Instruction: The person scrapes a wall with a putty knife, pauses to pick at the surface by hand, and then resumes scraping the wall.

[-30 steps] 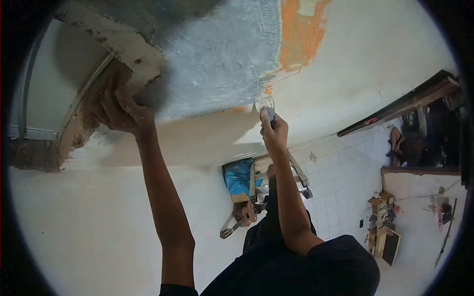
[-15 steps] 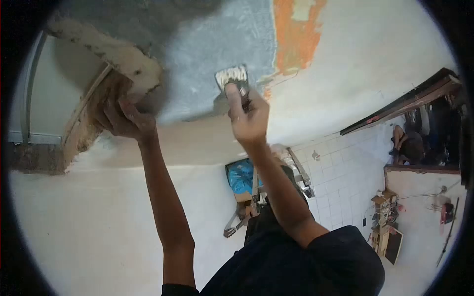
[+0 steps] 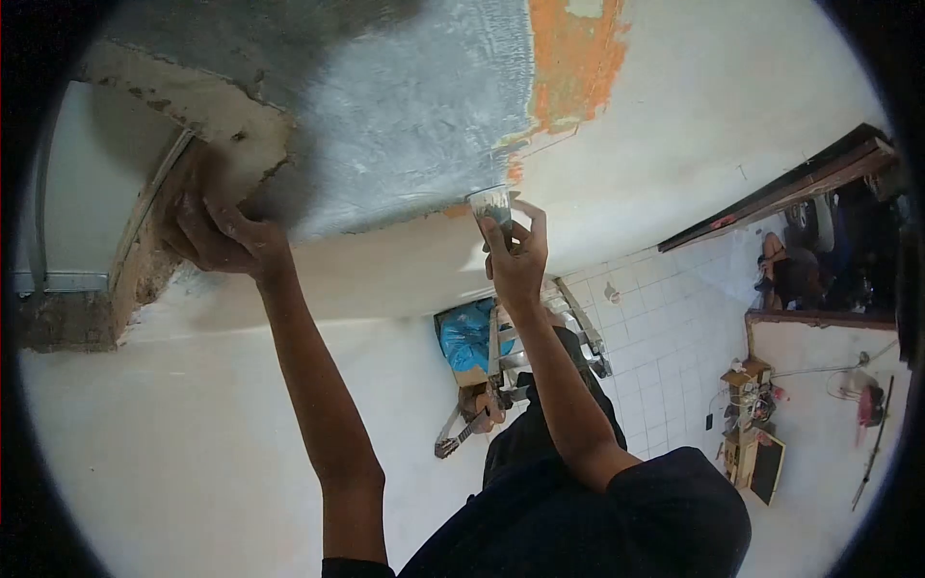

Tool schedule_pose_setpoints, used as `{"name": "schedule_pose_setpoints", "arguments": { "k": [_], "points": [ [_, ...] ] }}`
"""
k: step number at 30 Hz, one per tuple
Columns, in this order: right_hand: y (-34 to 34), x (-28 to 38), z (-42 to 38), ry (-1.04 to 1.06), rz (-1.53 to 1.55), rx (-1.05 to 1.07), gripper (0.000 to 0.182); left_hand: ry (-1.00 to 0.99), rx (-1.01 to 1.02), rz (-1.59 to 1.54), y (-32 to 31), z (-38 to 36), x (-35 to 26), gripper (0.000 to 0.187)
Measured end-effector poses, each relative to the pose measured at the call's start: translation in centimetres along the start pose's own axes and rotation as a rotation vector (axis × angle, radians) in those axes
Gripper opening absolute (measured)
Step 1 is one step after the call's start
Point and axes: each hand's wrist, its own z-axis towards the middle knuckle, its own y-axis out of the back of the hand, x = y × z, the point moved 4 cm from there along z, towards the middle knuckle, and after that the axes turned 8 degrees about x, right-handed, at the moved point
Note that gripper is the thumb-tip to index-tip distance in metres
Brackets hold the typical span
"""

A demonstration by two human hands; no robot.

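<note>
My right hand [image 3: 521, 260] grips a putty knife [image 3: 489, 200], its blade whitened with filler. The blade is at the lower right border of a grey plastered patch [image 3: 424, 106], by a small strip of bare orange. Further left, my left hand [image 3: 226, 236] has its fingers curled at the rough, broken edge [image 3: 159, 260] of a wall opening. Its fingertips are shadowed and partly blurred. A larger orange patch [image 3: 575, 67] borders the grey plaster on the right.
Below me stands a ladder [image 3: 581, 318] on white floor tiles. Beside it are a blue plastic bag [image 3: 466, 337] and a guitar [image 3: 462, 435]. A person [image 3: 795, 270] sits beyond the dark-framed doorway at right. A wooden shelf [image 3: 747, 414] with clutter stands lower right.
My right hand has moved the putty knife down and slightly right, from the grey plaster to its lower border. My left hand remains at the broken edge.
</note>
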Motion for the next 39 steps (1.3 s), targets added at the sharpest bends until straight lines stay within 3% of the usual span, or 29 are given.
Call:
{"name": "schedule_pose_setpoints", "arguments": {
  "k": [2, 5, 12, 14, 15, 17, 21, 22, 23, 24, 25, 26, 27, 28, 30, 33, 34, 36, 39],
  "points": [
    [-0.1, -0.3, 0.4, 0.094, -0.105, 0.014, 0.033, -0.089, 0.016, 0.057, 0.0, 0.3, -0.3, 0.037],
    [0.0, -0.5, 0.5, 0.146, -0.086, -0.02, 0.028, -0.02, -0.014, -0.01, -0.1, 0.3, 0.2, 0.037],
    [0.1, -0.1, 0.7, 0.088, -0.105, -0.067, 0.023, -0.191, -0.022, 0.114, -0.4, 0.0, -0.1, 0.024],
    [0.3, 0.1, 0.6, 0.172, -0.208, -0.062, 0.023, 0.142, -0.057, -0.156, -0.3, 0.1, 0.3, 0.049],
    [0.4, 0.1, 0.4, 0.162, -0.211, -0.065, 0.023, 0.142, -0.046, -0.159, -0.3, -0.1, 0.4, 0.049],
    [0.2, 1.6, 0.4, 0.251, -0.219, -0.083, 0.02, 0.089, -0.028, -0.102, -0.6, -0.4, 1.3, 0.046],
    [0.6, 2.6, 0.8, 0.129, -0.253, 0.024, 0.022, 0.013, 0.0, -0.031, -1.0, -0.6, 2.6, 0.042],
    [0.4, 1.9, 1.1, 0.268, -0.216, 0.035, 0.021, -0.181, -0.063, 0.083, -0.7, -0.1, 1.7, 0.028],
    [-0.4, 2.4, 1.2, 0.399, -0.18, 0.043, 0.02, -0.379, -0.119, 0.194, -0.4, -0.1, 0.5, 0.035],
    [-1.4, 2.8, 1.5, 0.466, -0.303, 0.136, 0.022, -0.381, -0.119, 0.184, -0.8, 0.0, -0.2, 0.035],
    [-3.3, 5.5, 1.2, 0.518, -0.421, 0.235, 0.024, -0.201, -0.111, 0.042, -1.0, 0.3, -0.1, 0.026],
    [-5.9, 8.4, 0.9, 0.53, -0.398, 0.264, 0.027, -0.025, -0.095, -0.089, -0.4, 0.4, 0.6, 0.04],
    [-7.9, 10.6, 1.0, 0.568, -0.373, 0.288, 0.029, 0.08, 0.046, -0.044, -1.0, -0.8, 3.5, 0.043],
    [-8.2, 11.2, 0.9, 0.587, -0.365, 0.278, 0.029, 0.071, 0.027, -0.049, -0.3, -0.1, 2.8, 0.043],
    [-8.6, 11.1, -0.4, 0.676, -0.314, 0.226, 0.031, 0.246, 0.147, -0.261, 0.7, 1.2, 1.3, 0.047],
    [-4.3, 0.7, -2.2, 0.353, -0.462, 0.279, 0.031, 0.169, -0.001, -0.198, 0.1, 0.8, 1.1, 0.048],
    [-2.7, 0.3, -2.7, 0.038, -0.134, 0.061, 0.028, 0.179, -0.01, -0.19, 0.1, 0.9, 0.7, 0.048],
    [-0.5, -0.8, -1.8, 0.133, -0.306, -0.038, 0.02, 0.22, -0.051, -0.229, 0.1, 1.1, 0.1, 0.049],
    [0.3, 0.0, -0.1, 0.057, -0.326, 0.005, 0.02, 0.284, 0.041, -0.201, 0.1, 0.5, 1.0, 0.047]
  ]
}}
